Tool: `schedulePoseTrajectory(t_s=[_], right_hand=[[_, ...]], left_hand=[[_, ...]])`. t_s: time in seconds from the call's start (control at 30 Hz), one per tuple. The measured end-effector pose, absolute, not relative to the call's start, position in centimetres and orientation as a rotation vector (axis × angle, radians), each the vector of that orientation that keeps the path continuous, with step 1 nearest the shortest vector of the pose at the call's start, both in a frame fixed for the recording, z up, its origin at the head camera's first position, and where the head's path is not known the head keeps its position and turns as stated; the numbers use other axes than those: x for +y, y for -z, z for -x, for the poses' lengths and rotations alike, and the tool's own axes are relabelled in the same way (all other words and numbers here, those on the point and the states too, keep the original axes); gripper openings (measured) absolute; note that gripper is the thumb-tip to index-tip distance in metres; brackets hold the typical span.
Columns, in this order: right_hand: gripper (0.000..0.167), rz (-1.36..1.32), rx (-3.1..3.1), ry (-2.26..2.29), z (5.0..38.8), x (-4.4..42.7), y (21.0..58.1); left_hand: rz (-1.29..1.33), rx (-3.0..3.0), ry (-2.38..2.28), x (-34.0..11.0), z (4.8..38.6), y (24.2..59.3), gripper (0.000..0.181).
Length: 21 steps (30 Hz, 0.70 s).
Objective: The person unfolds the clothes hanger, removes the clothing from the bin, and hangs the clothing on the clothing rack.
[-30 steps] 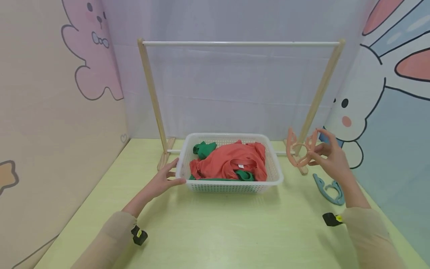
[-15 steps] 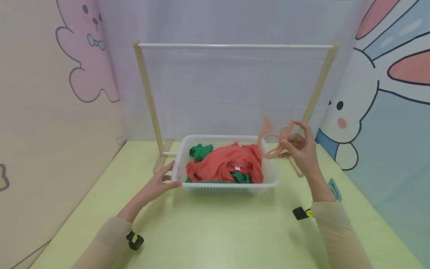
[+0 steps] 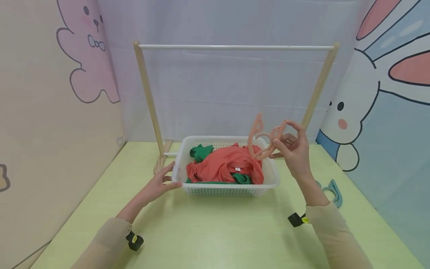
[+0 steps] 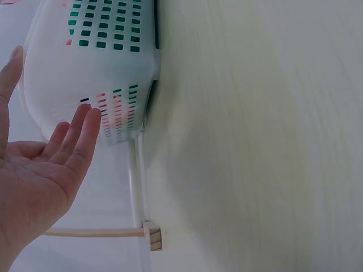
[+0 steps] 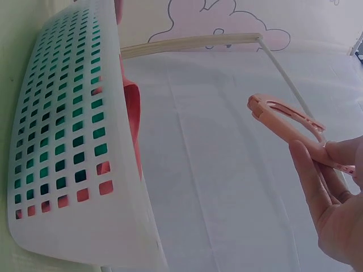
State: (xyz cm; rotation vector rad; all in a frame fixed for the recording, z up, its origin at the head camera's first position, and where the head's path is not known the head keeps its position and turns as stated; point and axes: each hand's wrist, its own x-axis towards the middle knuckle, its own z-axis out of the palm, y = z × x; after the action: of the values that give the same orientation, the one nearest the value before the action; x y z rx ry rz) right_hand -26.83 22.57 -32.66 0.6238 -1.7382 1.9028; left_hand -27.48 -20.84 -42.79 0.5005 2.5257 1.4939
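Observation:
The right hand pinches a pink folding hanger by one arm, above the right side of the white basket. Thumb and fingers close on the same hanger in the right wrist view. A red garment lies in the basket with green cloth beside and under it. The left hand rests at the basket's left end, its fingers spread. In the left wrist view the left hand has extended fingers against the basket's perforated wall.
A rack with a white rail and wooden side posts stands behind the basket. A blue hanger lies on the yellow-green table, partly behind the right forearm. Printed curtains stand on both sides.
The right hand has carried the pink hanger leftward, from beside the right post to over the basket's right side. The left hand keeps its place at the basket. The view has shifted slightly.

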Motion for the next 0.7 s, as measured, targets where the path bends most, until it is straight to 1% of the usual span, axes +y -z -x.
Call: schedulePoseTrajectory(t_s=[0.27, 0.47, 0.7], right_hand=[[0.064, -0.640, -1.788, -1.876, 26.3, 21.5, 32.5], [0.063, -0.633, -1.843, -1.866, 25.6, 20.6, 32.4], [0.062, -0.587, -1.946, -1.801, 24.5, 19.7, 31.7]], left_hand=[[-0.448, 2.517, -1.489, -20.7, 27.1, 42.7, 0.093], [-0.464, 2.505, -1.486, -20.3, 26.8, 42.3, 0.093], [-0.498, 2.510, -1.482, -20.5, 26.7, 41.9, 0.088]])
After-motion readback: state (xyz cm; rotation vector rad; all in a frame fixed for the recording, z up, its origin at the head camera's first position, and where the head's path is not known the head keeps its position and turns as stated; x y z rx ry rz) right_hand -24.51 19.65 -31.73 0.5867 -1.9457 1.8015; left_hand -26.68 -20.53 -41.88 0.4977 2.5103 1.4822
